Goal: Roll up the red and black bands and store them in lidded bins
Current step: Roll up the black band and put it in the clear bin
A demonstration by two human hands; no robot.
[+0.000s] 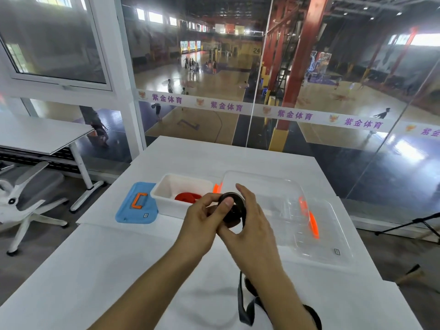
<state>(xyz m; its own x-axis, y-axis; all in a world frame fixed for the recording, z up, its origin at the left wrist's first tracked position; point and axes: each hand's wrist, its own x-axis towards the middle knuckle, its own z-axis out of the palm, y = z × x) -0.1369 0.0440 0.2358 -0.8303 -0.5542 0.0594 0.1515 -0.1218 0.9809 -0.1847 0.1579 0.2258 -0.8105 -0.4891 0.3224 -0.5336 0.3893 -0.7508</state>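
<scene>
Both hands hold a partly rolled black band (234, 210) above the white table. My left hand (204, 220) pinches the coil with its thumb on the roll. My right hand (252, 225) cups the coil from the right. The band's loose tail (245, 303) hangs down under my right forearm. A rolled red band (187, 197) lies inside the white bin (166, 189), which stands just behind my left hand. A clear bin (266, 186) stands to the right of it.
A blue lid (135, 210) with an orange handle lies left of the white bin. A clear lid (328, 234) with an orange handle leans by the clear bin. A glass wall runs behind the table (95, 270). An office chair (26, 196) stands at the left.
</scene>
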